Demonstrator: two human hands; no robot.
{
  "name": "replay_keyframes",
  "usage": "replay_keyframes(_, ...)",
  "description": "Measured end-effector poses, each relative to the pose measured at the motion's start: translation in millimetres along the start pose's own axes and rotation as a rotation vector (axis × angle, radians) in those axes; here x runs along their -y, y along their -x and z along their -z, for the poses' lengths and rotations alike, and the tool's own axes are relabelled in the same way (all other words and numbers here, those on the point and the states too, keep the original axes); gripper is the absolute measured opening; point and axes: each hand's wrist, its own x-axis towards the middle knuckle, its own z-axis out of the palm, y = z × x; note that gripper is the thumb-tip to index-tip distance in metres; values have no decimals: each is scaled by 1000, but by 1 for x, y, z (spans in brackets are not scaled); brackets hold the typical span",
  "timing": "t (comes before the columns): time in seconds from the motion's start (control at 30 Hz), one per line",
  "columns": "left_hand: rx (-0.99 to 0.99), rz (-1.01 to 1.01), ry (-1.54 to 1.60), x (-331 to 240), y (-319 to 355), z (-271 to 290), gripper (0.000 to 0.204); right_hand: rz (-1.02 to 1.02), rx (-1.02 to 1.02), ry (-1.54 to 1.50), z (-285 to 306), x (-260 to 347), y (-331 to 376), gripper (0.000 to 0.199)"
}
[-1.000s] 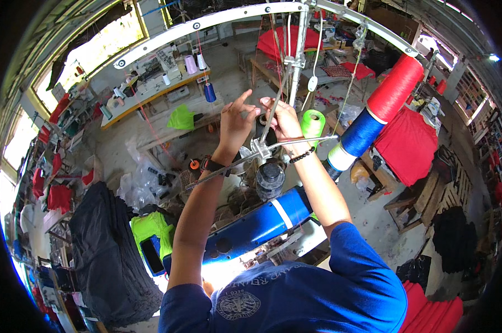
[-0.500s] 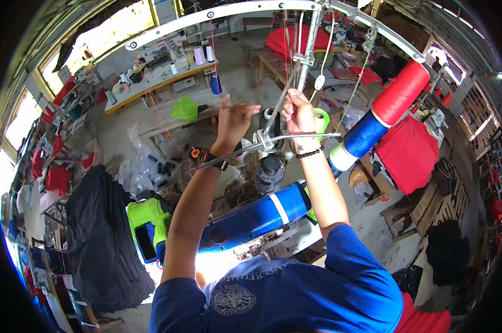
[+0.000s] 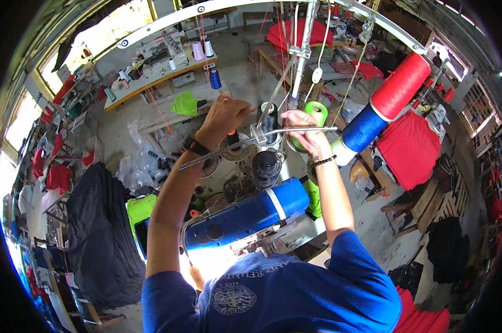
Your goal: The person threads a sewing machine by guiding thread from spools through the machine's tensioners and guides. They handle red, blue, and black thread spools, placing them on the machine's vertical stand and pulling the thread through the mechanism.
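Note:
My left hand [image 3: 226, 116] is raised left of a metal cross rod [image 3: 220, 151], its fingers drawn together toward the right. My right hand [image 3: 306, 129] is across from it, behind the rod's right end, with thumb and fingertips pinched together toward the left. Anything as thin as a thread in either hand is too small to make out. Between the hands, a slanting metal bar [image 3: 276, 91] runs down to the clamp [image 3: 258, 134] on the rod. Black thread cone [image 3: 269, 117] and green thread cone [image 3: 316, 114] stand just beyond.
A blue machine cylinder [image 3: 245, 217] lies below my forearms. A white curved frame [image 3: 162, 26] arches overhead, joined by an upright post [image 3: 302, 66]. Red cone [image 3: 400, 86] and blue cone [image 3: 364, 129] stand at right. Dark cloth [image 3: 104, 238] hangs at left.
My right hand has come down from beside the upright post to the rod. My left hand's fingers have drawn closer together. The view has shifted slightly, uncovering the black and green cones.

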Motion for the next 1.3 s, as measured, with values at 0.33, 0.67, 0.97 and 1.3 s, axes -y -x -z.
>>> replay_keyframes(0.33,18,-103,-98,27,17,15,12,232,-241,-381,22,-15,20,18)
replay_keyframes(0.67,52,-228,-265,36,12,23,10,274,-347,-246,34,-7,21,18)
replay_keyframes(0.97,92,-463,-274,33,32,23,7,277,-383,-281,31,-16,5,18)
replay_keyframes(1.3,12,-311,-491,25,31,4,31,256,-386,-265,59,-17,3,15)
